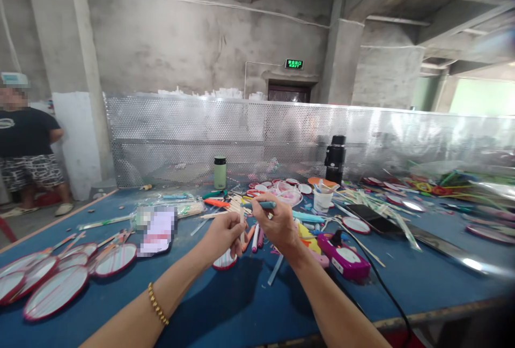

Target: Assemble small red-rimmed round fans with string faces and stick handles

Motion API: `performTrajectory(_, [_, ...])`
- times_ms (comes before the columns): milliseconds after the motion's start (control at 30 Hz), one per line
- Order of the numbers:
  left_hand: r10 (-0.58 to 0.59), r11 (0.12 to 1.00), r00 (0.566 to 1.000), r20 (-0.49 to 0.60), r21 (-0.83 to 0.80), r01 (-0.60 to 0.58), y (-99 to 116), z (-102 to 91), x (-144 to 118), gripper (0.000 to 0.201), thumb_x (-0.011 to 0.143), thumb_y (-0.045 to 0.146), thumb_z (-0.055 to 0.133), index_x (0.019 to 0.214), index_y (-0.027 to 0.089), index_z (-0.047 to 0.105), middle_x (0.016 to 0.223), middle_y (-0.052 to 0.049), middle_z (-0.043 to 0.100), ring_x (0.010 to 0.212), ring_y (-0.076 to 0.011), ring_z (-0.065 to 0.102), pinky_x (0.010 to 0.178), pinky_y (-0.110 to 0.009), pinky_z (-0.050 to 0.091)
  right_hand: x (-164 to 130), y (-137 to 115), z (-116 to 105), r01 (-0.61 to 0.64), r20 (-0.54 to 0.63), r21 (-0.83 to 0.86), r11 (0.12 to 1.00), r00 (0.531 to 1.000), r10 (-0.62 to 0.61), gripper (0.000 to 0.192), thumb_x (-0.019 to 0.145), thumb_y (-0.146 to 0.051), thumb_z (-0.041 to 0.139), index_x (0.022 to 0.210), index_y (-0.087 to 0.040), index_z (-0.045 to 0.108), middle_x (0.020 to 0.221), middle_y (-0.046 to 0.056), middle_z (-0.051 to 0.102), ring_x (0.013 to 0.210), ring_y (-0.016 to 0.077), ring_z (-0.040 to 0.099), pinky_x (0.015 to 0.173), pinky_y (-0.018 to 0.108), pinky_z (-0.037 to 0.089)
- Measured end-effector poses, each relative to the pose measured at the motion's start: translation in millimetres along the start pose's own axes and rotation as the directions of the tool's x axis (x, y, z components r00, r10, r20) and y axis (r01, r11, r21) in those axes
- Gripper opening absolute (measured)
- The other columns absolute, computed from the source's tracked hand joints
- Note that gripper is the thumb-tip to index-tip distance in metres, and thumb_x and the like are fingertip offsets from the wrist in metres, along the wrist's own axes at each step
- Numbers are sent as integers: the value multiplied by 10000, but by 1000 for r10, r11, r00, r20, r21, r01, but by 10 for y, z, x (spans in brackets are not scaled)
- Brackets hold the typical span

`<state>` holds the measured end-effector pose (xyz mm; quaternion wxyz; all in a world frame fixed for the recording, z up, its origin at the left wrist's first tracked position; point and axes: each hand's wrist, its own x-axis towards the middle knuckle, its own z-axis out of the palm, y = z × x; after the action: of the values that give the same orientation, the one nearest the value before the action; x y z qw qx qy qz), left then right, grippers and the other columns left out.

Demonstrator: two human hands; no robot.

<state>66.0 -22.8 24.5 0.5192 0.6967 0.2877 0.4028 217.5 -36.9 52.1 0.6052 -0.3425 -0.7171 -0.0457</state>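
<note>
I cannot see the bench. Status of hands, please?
Left hand pinches thin stick. Right hand grips teal handle. Pink device lies close by.

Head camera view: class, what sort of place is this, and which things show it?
Probably a small craft workshop: bare concrete walls, a blue worktable strewn with red-rimmed round fans and coloured sticks, and a perforated metal screen behind.
</note>
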Motion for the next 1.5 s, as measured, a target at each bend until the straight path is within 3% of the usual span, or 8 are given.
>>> performTrajectory(1133, [0, 1000, 1000, -10, 13, 0, -27, -2, 1, 333, 790, 457, 585, 667, 169, 472, 459, 4, 573, 352, -127, 568, 307, -171, 356, -1, 11, -9, 14, 37, -28, 1000, 999, -13, 159, 840, -223, 509, 728, -168, 607, 638, 4, 591, 537, 93, 476, 537, 221, 394])
performTrajectory(1500, [-10, 1000, 1000, 3, 0, 10, 9, 9, -23, 331, 787, 470, 575, 687, 174, 465, 453, 19, 564, 345, -113, 552, 313, -165, 349, 17, -22, -27, -13, -13, -17, 1000, 1000, 13, 164, 838, -224, 523, 706, -170, 604, 650, 16, 607, 550, 104, 506, 526, 223, 412])
